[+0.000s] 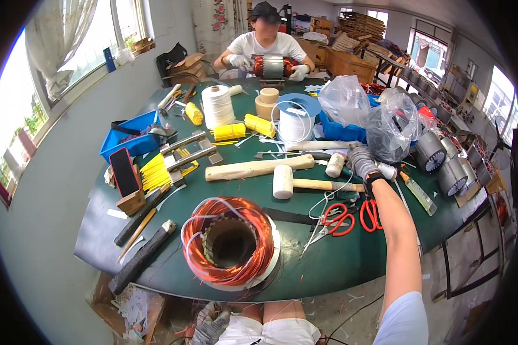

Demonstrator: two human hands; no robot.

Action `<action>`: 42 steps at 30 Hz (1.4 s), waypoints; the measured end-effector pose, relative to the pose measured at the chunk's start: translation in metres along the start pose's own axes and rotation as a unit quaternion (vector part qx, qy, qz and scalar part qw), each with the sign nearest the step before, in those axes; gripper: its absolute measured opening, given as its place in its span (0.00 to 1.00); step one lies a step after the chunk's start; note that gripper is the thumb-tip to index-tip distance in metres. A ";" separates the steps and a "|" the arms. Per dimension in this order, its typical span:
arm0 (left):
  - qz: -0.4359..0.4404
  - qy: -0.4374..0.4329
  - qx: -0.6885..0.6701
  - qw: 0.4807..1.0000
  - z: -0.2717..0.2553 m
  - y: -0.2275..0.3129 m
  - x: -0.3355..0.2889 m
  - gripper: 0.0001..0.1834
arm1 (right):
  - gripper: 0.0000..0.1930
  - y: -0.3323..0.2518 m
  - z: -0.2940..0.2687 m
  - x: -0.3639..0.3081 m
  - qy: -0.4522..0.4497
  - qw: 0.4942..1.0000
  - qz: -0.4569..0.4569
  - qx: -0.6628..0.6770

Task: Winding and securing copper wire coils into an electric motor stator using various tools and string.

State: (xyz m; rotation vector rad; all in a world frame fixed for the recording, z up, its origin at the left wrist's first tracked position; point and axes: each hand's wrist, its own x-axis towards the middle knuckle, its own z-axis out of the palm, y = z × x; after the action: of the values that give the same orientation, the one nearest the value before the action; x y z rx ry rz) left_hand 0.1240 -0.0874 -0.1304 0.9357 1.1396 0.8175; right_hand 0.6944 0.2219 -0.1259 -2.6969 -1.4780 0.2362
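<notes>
Left hand (pixel 208 325): gloved in grey knit, low at the picture's edge by the lap, below the tabletop rim; fingers curled, grip cannot be told.
Stator (pixel 230 241): nearest the front edge of the tabletop (pixel 328 270) — a round steel core with a dark slotted bore, ringed by a thick bundle of shiny copper-orange wire; white sleeved leads loop over the top, white liner shows under it.
Right hand (pixel 362 162): grey knit glove, arm stretched far out over the tabletop's right side; fingers closed around a small white cylinder (pixel 387 171), next to a clear plastic bag (pixel 392 129).
Mallet (pixel 290 182): white cylindrical head, pale wooden handle, lying flat behind the stator.
Wooden club (pixel 259 168): smooth, tapered, pale, just behind the mallet.
Scissors (pixel 338 219): two red-handled pairs, right of the stator, lying flat.
Black rods (pixel 141 256): rough, taped, left of the stator, one hanging over the edge.
Twine cone (pixel 218 106): white, wound, upright, mid-table.
Other person (pixel 266 43): across the table — white-gloved hands on another copper-wound stator.
</notes>
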 end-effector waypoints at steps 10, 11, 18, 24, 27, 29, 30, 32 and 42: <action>0.059 0.016 -0.182 0.981 0.008 0.031 -0.013 0.08 | 0.18 0.002 -0.063 -0.210 0.271 0.866 -0.239 0.346; 0.046 -0.003 -0.190 0.981 0.009 0.034 -0.013 0.08 | 0.12 0.007 -0.060 -0.248 0.266 0.834 -0.221 0.429; 0.023 -0.051 -0.279 0.959 -0.011 0.012 -0.010 0.10 | 0.07 -0.068 0.003 -0.454 -0.086 0.819 -0.176 0.539; 0.058 -0.087 -0.226 0.968 -0.004 0.018 -0.024 0.28 | 0.11 -0.138 0.061 -0.489 -0.283 0.778 -0.232 0.511; 0.074 -0.085 -0.205 0.972 -0.004 0.025 -0.033 0.30 | 0.11 -0.171 0.053 -0.489 -0.338 0.683 -0.241 0.601; 0.076 -0.073 -0.197 0.975 -0.005 0.026 -0.034 0.31 | 0.12 -0.181 0.052 -0.488 -0.402 0.669 -0.236 0.579; 0.082 -0.068 -0.200 0.974 -0.007 0.025 -0.034 0.29 | 0.12 -0.183 0.055 -0.487 -0.404 0.667 -0.240 0.578; 0.088 -0.063 -0.203 0.973 -0.010 0.023 -0.033 0.26 | 0.10 -0.187 0.060 -0.487 -0.378 0.654 -0.223 0.617; 0.172 0.025 -0.057 0.983 -0.016 0.009 -0.011 0.09 | 0.14 -0.204 0.074 -0.485 -0.383 0.583 -0.131 0.705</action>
State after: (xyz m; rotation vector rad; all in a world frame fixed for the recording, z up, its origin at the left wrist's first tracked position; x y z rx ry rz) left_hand 0.1058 -0.0907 -0.1205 1.0346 0.9746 1.1801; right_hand 0.2560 -0.0785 -0.1216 -0.9793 -0.8635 1.7549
